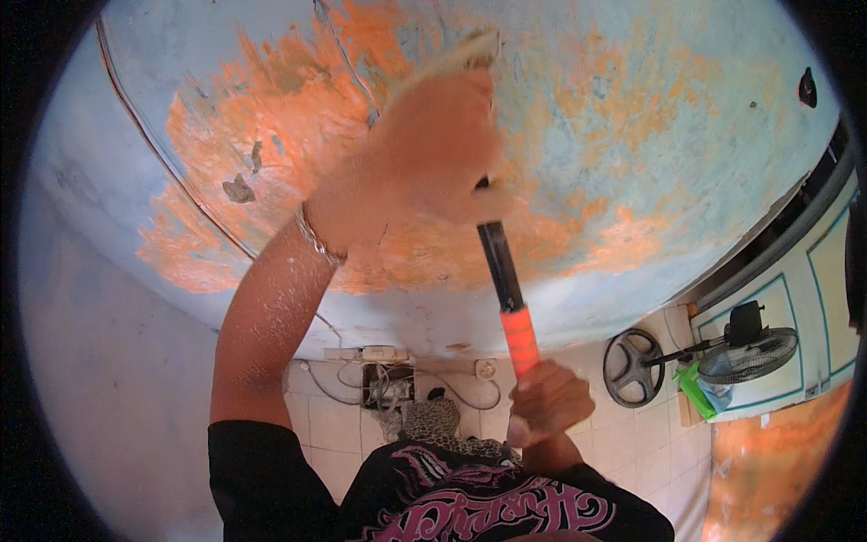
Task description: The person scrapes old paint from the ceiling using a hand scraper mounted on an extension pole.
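My right hand (553, 402) is closed round the orange grip of a long-handled tool (502, 266) with a black shaft. The shaft slants up and away from the grip to my left hand (442, 149), which is blurred by motion and wraps round its upper part. Beyond my left fingers a pale edge shows against the wall, too smeared to name; the tool's head is not clear. Both hands are in front of a pale blue wall (587, 163) with big worn orange patches and a few grey pits. Light specks of dust cover my left forearm.
A cable (176, 185) runs down the wall at left. Low down are a power strip (372, 353) with tangled cords and a round socket (486, 369). At right are a black fan (748, 354), its round base (633, 368), a green bag (694, 392) and a pale door (817, 271).
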`<state>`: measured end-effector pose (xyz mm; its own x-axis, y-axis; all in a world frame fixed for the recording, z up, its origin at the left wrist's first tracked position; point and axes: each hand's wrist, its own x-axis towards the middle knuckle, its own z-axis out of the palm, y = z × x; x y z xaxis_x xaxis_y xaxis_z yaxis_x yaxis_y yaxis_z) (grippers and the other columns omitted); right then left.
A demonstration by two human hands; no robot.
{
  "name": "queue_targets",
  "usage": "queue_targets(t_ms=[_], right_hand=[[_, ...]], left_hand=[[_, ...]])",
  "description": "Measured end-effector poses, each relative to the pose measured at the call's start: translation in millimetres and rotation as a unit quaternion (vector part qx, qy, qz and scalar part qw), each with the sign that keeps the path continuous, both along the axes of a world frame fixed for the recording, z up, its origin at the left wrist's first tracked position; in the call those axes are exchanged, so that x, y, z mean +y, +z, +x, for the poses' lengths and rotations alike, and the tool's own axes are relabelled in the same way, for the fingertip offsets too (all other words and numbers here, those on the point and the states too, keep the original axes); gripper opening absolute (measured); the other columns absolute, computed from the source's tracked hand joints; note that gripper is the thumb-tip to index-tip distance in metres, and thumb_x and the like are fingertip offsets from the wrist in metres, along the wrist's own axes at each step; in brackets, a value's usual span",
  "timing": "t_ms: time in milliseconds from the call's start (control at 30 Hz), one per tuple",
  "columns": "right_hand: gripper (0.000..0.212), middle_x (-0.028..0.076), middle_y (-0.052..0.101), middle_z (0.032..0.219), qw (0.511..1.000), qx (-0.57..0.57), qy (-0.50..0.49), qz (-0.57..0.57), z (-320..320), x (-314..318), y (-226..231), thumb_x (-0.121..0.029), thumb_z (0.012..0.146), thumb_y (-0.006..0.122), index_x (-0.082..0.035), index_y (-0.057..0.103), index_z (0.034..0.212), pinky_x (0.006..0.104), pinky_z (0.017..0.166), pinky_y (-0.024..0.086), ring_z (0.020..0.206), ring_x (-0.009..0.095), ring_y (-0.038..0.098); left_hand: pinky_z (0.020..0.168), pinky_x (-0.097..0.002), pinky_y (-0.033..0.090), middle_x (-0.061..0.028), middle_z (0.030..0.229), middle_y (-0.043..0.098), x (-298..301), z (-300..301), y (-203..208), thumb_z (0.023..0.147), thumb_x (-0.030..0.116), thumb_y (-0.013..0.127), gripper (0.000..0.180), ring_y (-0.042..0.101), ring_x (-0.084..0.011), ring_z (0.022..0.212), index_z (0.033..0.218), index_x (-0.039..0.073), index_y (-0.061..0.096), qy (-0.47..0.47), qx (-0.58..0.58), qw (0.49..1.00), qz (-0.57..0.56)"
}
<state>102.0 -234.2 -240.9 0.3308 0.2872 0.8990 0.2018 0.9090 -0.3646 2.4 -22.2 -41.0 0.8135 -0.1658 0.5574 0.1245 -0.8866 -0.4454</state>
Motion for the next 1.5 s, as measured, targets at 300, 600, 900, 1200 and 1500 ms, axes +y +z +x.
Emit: queue_targets(t_ms=[300,600,900,1200,1500], right_hand=[[0.036,0.002,0.046,0.057,0.998,-0.001,0.051,0.049,-4,3,8,-0.009,0.069,0.076,-0.012,0.043,0.053,0.0262,0.059,0.046,0.053,0.014,0.049],[0.035,0.001,0.050,0.046,0.995,0.059,0.045,0.064,-6,6,14,-0.003,0.065,0.075,-0.011,0.046,0.047,0.0275,0.059,0.047,0.044,0.015,0.048],[0.026,0.003,0.054,0.046,0.996,-0.052,0.069,0.032,3,-8,22,0.003,0.062,0.072,-0.008,0.051,0.049,0.0277,0.060,0.047,0.043,0.015,0.050],[0.027,0.002,0.053,0.045,0.999,-0.033,0.011,-0.038,11,-36,-23,0.002,0.058,0.073,-0.009,0.051,0.047,0.0281,0.056,0.049,0.041,0.015,0.052],[0.024,0.000,0.055,0.047,0.996,-0.069,-0.045,0.017,24,-17,-10,0.000,0.056,0.076,-0.009,0.054,0.050,0.0277,0.060,0.051,0.045,0.013,0.055]], left_hand=[[0.051,-0.0402,0.039,-0.0112,0.044,0.046,-8,-4,0,0.053,0.036,0.060,0.035,0.048,-0.0283,0.058,0.043,0.002,0.053,0.003,0.027,1.000,-0.011],[0.054,-0.0406,0.043,-0.0116,0.044,0.045,-1,3,-2,0.055,0.035,0.058,0.035,0.049,-0.0300,0.058,0.044,0.002,0.054,-0.003,-0.035,0.999,0.030],[0.068,-0.0405,0.046,-0.0063,0.049,0.045,2,-1,-23,0.053,0.027,0.060,0.019,0.051,-0.0292,0.063,0.048,0.011,0.050,0.019,-0.025,1.000,0.000],[0.057,-0.0361,0.042,-0.0084,0.047,0.049,-7,12,-83,0.052,0.034,0.059,0.028,0.048,-0.0261,0.057,0.042,0.009,0.051,-0.030,0.048,0.997,-0.050],[0.058,-0.0346,0.042,-0.0076,0.045,0.049,1,34,-39,0.051,0.033,0.058,0.026,0.047,-0.0251,0.053,0.041,0.010,0.051,-0.077,0.035,0.996,-0.022]])
